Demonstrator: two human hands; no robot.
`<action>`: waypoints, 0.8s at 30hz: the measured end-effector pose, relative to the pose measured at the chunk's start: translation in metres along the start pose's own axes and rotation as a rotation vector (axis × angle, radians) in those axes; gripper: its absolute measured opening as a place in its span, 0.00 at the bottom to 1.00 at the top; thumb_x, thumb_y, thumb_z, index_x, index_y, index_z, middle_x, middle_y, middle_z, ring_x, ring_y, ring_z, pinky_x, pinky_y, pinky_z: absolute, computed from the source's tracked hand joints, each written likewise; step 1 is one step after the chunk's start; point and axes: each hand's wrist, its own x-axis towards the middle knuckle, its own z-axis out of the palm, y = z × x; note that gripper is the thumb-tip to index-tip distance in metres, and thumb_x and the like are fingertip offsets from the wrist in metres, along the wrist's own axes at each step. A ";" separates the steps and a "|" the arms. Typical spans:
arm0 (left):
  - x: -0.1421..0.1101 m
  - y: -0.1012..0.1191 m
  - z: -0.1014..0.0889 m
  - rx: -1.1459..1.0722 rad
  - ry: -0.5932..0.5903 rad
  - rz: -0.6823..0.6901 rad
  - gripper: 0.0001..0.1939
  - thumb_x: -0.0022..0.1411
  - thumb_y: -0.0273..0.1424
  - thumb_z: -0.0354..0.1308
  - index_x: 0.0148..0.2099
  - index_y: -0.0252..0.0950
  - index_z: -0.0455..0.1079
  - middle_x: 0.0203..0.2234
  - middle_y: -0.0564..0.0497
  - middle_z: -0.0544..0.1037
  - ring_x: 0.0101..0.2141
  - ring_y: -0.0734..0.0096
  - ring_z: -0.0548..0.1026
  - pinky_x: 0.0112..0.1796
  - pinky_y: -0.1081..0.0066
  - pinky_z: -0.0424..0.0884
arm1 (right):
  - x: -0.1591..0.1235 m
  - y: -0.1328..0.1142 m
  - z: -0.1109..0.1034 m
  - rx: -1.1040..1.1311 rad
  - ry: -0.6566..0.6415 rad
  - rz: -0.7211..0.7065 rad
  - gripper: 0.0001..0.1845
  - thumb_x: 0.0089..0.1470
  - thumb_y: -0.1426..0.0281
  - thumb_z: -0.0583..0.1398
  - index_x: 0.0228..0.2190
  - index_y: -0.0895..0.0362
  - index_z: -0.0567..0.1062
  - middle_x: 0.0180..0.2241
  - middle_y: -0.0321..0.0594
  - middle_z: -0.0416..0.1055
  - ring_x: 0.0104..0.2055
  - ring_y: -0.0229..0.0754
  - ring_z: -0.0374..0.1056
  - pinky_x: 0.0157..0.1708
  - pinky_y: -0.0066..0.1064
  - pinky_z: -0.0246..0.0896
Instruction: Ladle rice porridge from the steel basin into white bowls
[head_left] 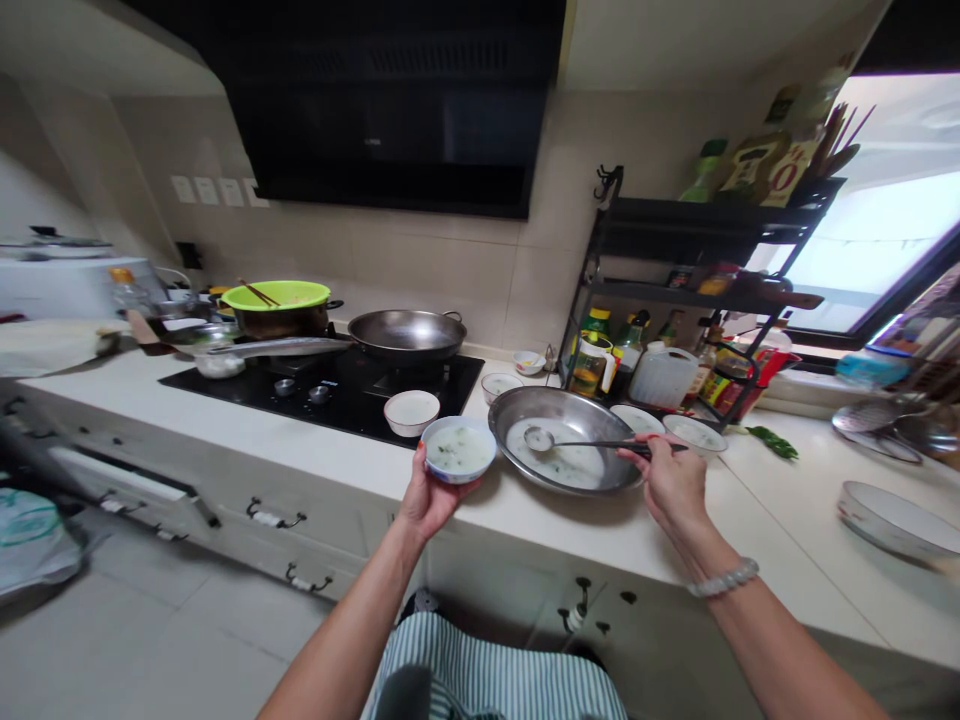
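Observation:
My left hand [424, 497] cups a small white bowl [458, 449] from below; the bowl holds pale soup with green flecks and hovers at the counter's front edge. My right hand [670, 482] is closed on the dark handle of a metal ladle [541, 438]. The ladle's scoop rests in a wide steel basin [517, 412] that holds more of the same pale soup. The basin sits on the white counter just right of the bowl.
Another white bowl [411, 411] stands on the black hob [330, 385], with a wok [407, 333] and a green-lidded pot [277, 300] behind. Small dishes [694, 432] and a bottle rack [690, 300] are behind the basin. A white dish [896, 520] lies far right.

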 end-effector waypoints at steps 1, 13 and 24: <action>0.000 0.000 0.000 0.002 0.000 0.001 0.32 0.64 0.46 0.55 0.66 0.41 0.56 0.54 0.38 0.73 0.53 0.45 0.72 0.47 0.43 0.72 | 0.000 0.000 0.000 0.000 -0.004 -0.003 0.08 0.42 0.67 0.63 0.22 0.58 0.70 0.23 0.36 0.70 0.23 0.37 0.70 0.23 0.30 0.75; 0.000 0.000 0.000 -0.010 0.000 0.003 0.32 0.64 0.45 0.55 0.66 0.41 0.56 0.52 0.39 0.75 0.51 0.46 0.74 0.47 0.44 0.73 | 0.001 -0.006 0.000 -0.004 -0.038 0.002 0.08 0.43 0.67 0.64 0.22 0.58 0.71 0.24 0.36 0.70 0.21 0.36 0.69 0.22 0.30 0.75; 0.001 0.000 -0.003 -0.019 -0.028 -0.005 0.32 0.64 0.45 0.56 0.66 0.42 0.56 0.54 0.39 0.74 0.51 0.48 0.74 0.46 0.45 0.73 | 0.001 -0.045 0.025 0.040 -0.071 0.001 0.08 0.40 0.68 0.65 0.20 0.58 0.72 0.26 0.37 0.70 0.22 0.37 0.68 0.22 0.33 0.75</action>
